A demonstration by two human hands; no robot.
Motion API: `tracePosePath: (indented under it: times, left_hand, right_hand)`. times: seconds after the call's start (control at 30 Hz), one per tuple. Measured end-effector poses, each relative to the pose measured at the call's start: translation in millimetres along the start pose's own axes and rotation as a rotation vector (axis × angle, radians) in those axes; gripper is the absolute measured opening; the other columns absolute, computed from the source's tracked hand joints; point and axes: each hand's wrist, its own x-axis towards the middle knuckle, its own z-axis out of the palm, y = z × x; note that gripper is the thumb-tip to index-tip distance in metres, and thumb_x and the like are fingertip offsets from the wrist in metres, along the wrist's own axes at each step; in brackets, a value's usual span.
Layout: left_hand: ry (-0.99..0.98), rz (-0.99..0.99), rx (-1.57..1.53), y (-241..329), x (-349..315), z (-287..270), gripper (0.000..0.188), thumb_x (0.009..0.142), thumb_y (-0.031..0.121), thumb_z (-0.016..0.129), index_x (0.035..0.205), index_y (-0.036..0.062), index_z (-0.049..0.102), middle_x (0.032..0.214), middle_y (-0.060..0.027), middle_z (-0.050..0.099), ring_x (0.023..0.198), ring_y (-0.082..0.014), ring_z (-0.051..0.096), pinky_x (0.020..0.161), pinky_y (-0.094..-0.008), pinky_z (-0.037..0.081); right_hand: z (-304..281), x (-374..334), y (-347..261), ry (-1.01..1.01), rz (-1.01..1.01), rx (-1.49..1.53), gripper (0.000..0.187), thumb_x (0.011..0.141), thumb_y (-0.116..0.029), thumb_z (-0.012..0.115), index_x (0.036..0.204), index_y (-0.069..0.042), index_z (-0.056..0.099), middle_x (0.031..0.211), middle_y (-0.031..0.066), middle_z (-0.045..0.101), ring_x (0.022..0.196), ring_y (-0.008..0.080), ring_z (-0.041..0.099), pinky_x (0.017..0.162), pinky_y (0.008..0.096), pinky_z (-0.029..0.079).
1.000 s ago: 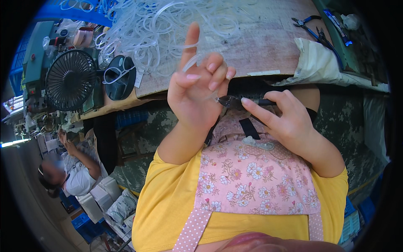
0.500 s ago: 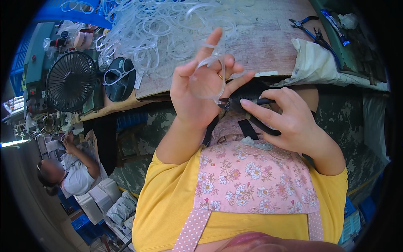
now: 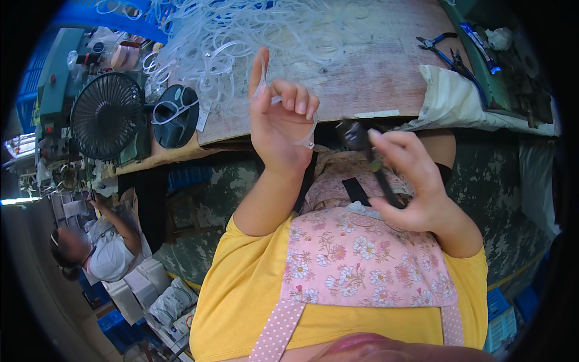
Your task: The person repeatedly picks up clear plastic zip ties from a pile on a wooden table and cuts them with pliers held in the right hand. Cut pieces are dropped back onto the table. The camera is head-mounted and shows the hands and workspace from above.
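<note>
My left hand (image 3: 282, 117) is raised before the table edge, index finger pointing up and the other fingers curled round a clear plastic eyeglass frame (image 3: 313, 130). Its rim passes behind the fingers, and one end with a small shiny spot sticks out below them. To the right, my right hand (image 3: 413, 181) grips a pair of dark-handled nippers (image 3: 379, 166). Their jaws point up and left, smeared by motion, and stand apart from the frame.
A heap of clear plastic frames (image 3: 241, 42) covers the table (image 3: 374, 78). A black fan (image 3: 107, 114) stands left, another frame (image 3: 175, 111) on its base. Blue-handled pliers (image 3: 443, 51) and a white bag (image 3: 449, 99) lie right. Another person (image 3: 114, 250) sits at far left.
The nippers have come away from the frame's end, their jaws swinging up. My left hand has turned and curled its fingers, drawing the frame closer to the palm.
</note>
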Motion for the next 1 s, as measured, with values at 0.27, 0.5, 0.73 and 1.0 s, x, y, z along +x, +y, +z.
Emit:
tracePosePath:
  times: [0.27,0.5,0.73,1.0]
  left_hand:
    - [0.024,-0.027,0.012,6,-2,7,0.054,0.095,0.034,0.045,0.143,0.01,0.041,0.067,0.001,0.037,0.062,-0.011,0.037,0.057,-0.0249,0.035]
    - [0.014,-0.124,0.031,10,-1,9,0.055,0.094,0.032,0.043,0.143,0.0077,0.04,0.065,0.0006,0.036,0.06,-0.0113,0.037,0.057,-0.0253,0.035]
    - [-0.056,-0.39,0.042,10,3,11,0.057,0.093,0.03,0.04,0.142,0.0013,0.038,0.065,0.0,0.036,0.061,-0.0128,0.038,0.057,-0.0263,0.035]
    - [-0.112,-0.53,-0.078,3,9,7,0.058,0.093,0.031,0.041,0.141,-0.0013,0.039,0.066,-0.0004,0.042,0.073,-0.0172,0.048,0.096,-0.0396,0.038]
  right_hand:
    - [14,2,-6,-0.08,-0.055,-0.515,0.069,0.06,-0.01,0.077,0.127,-0.019,0.061,0.107,0.0119,0.052,0.084,0.0286,0.054,0.071,0.0391,0.044]
    - [13,2,1,-0.096,-0.079,-0.558,0.072,0.06,-0.006,0.077,0.129,-0.021,0.059,0.101,0.0114,0.051,0.081,0.0281,0.053,0.069,0.0375,0.045]
    - [5,-2,9,-0.136,-0.156,-0.678,0.068,0.063,-0.004,0.074,0.127,-0.023,0.062,0.099,0.0112,0.052,0.08,0.0268,0.054,0.067,0.0352,0.048]
    - [-4,-2,15,0.007,0.07,-0.236,0.069,0.066,-0.005,0.073,0.132,-0.022,0.058,0.101,0.0112,0.054,0.081,0.0246,0.055,0.065,0.0317,0.05]
